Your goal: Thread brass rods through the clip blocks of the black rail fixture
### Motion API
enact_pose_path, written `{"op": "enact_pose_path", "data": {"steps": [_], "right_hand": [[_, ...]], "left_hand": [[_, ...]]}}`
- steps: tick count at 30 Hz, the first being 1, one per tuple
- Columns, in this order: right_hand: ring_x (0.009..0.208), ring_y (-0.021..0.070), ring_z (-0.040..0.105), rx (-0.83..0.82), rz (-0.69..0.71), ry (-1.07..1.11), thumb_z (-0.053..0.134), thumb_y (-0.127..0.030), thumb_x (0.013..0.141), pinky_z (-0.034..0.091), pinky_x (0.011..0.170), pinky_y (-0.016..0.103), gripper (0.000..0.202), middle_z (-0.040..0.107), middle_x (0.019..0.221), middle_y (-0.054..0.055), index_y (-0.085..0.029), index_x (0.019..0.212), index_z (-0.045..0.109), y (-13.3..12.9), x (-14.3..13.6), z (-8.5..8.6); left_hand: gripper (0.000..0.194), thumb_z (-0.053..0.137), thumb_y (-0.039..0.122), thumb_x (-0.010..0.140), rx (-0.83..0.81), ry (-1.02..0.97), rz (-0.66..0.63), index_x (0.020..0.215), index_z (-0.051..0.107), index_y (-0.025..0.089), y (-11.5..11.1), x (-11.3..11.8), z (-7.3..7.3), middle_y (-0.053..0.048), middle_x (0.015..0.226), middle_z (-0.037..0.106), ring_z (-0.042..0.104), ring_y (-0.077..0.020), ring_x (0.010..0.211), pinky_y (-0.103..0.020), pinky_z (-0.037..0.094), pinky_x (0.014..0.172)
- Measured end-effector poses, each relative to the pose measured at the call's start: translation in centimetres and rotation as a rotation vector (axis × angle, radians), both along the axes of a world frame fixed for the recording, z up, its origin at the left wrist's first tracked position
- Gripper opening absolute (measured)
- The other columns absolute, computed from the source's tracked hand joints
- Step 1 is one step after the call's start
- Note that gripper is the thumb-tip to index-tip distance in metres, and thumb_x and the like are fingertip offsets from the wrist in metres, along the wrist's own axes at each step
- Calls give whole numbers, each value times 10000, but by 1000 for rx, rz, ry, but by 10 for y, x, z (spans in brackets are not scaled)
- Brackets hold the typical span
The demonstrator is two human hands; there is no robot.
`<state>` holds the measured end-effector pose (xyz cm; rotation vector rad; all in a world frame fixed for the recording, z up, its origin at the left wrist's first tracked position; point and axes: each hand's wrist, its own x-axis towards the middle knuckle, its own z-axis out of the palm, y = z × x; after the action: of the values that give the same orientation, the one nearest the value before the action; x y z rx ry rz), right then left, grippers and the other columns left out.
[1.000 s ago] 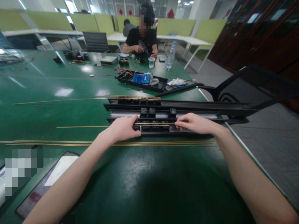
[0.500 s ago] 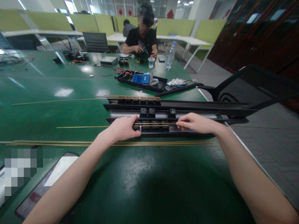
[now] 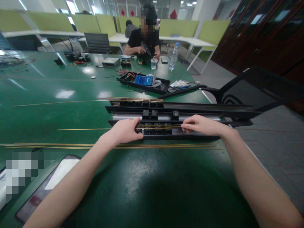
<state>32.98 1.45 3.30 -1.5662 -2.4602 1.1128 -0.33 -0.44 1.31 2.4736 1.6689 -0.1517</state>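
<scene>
My right hand (image 3: 198,124) pinches a thin brass rod (image 3: 177,126) between thumb and fingertips. The rod runs left over several small black blocks (image 3: 157,128) in the front black channel (image 3: 180,137), and a thin length continues right past the table edge. My left hand (image 3: 124,129) is closed over the channel's left part, thumb in front and forefinger behind, around a black block (image 3: 138,128) mostly hidden by it. A second brass rod (image 3: 83,129) sticks out left from under that hand.
Behind lie more black channels (image 3: 201,113) with blocks and rods. Several loose brass rods (image 3: 166,146) lie in front. A phone (image 3: 38,193) is at lower left. Farther back are a black tray (image 3: 163,85), gloves (image 3: 179,85), a bottle (image 3: 174,57), a chair (image 3: 261,85) and a seated person (image 3: 143,41) holding a power tool.
My right hand has shifted slightly to the right along the line of the rod, still pinching it. My left hand has stayed in place on the channel.
</scene>
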Motion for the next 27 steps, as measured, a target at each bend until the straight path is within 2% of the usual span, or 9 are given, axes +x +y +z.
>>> {"op": "enact_pose_path", "data": {"steps": [13,27], "right_hand": [[645,160,506,-20,-9,-41,493,-652,888,331,622,292,526,663,706,10,-192,732,696,3,13,-2],[694,181,553,-45,-20,-52,512,-655,875,353,663,294,512,680,736,18,-197,749,704,2,20,4]], "left_hand": [[465,533,538,772,9,-7,-2,1112,544,220,1,-1,-2,-108,993,725,704,-319,855,-390,528,735],[486,531,542,774,2,6,2,1141,541,224,1,-1,-2,-111,1013,728,705,-319,873,-386,524,746]]}}
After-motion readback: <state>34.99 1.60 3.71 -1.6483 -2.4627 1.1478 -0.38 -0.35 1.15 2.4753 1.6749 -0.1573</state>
